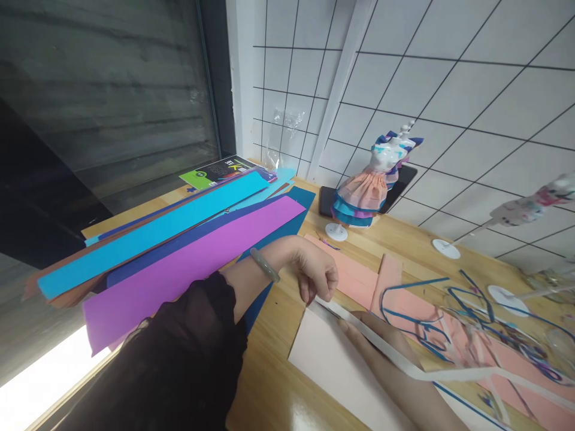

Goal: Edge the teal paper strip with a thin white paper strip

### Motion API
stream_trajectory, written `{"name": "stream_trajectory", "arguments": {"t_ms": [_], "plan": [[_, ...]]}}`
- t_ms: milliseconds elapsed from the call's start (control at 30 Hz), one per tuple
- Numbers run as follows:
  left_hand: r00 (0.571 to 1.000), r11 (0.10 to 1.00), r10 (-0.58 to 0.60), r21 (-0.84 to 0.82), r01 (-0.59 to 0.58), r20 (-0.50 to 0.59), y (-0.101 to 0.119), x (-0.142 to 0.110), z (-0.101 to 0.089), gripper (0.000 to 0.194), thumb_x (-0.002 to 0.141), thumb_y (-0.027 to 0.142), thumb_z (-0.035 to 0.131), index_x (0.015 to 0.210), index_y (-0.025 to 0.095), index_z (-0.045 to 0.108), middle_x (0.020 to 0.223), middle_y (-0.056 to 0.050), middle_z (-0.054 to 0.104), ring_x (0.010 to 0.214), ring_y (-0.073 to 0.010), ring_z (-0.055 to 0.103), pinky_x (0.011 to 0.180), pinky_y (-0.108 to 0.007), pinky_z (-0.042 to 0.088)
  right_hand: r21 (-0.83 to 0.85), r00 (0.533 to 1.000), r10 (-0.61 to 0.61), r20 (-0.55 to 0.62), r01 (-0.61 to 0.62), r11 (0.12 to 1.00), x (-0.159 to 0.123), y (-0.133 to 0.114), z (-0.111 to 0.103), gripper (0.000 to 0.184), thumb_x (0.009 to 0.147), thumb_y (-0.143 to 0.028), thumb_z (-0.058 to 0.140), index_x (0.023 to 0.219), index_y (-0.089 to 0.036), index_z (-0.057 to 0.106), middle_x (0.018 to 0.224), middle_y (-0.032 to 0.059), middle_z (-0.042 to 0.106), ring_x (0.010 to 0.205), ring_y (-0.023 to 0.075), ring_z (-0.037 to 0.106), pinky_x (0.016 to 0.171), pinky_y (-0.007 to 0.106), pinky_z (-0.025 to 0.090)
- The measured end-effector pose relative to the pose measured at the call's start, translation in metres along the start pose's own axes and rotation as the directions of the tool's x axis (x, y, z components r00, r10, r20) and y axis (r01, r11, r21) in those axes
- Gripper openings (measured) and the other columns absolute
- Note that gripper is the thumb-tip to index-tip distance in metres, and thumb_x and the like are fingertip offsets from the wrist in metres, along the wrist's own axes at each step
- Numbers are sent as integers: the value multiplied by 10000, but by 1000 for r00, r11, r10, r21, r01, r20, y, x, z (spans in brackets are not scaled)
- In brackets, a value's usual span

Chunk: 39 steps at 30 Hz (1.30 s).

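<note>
My left hand (318, 270), a bangle on its wrist, bends down with its fingertips pinched on the end of a narrow white strip (377, 341). That end lies at the top corner of a pale pink sheet (335, 365). My right hand (371, 341) is close beside it, thumb and fingers on either side of the strip near the sheet's edge. Part of its grip is covered by the strip. From there the white strip runs over the right hand and off toward the right edge of the view.
Long purple (197, 263) and bright blue (153, 233) sheets lie at left. A small dress form in a layered skirt (366, 191) stands behind, near a bare form (530, 206). Tangled blue strips (431, 335) and salmon pieces (348, 269) cover the right. A tiled wall (449, 84) rises behind.
</note>
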State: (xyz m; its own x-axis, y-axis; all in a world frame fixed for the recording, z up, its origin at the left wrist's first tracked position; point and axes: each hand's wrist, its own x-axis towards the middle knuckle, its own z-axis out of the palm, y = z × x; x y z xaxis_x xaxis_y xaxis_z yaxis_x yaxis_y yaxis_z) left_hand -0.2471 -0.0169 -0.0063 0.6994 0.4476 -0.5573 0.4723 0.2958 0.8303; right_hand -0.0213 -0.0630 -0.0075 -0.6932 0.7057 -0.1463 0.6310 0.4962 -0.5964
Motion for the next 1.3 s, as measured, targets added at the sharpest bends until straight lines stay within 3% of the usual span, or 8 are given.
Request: {"name": "stream_trajectory", "arguments": {"t_ms": [600,1100,1300], "plan": [[999,1000,19,-13,-19,32,-6,5,-2,197,631,270,710,730,157,583,642,0,641,662,-184,666,695,-368,564,28,1000,25,-2,-25,999,3,1,4,393,857,-532,367,882,-230,618,789,24,686,736,190,619,600,247,454],[999,999,-21,-38,23,39,-6,8,-2,207,625,243,715,736,153,564,664,-20,662,715,-206,674,723,-390,556,-9,998,62,16,-62,998,5,3,6,425,843,-572,335,801,-235,591,698,6,641,667,176,571,565,254,411],[998,999,2,-54,1,55,-6,7,1,207,646,253,700,747,153,549,697,-27,672,713,-224,678,711,-412,552,-28,1000,13,-4,-13,1000,4,-2,5,401,862,-526,352,800,-215,596,722,26,655,665,177,593,559,255,441]]}}
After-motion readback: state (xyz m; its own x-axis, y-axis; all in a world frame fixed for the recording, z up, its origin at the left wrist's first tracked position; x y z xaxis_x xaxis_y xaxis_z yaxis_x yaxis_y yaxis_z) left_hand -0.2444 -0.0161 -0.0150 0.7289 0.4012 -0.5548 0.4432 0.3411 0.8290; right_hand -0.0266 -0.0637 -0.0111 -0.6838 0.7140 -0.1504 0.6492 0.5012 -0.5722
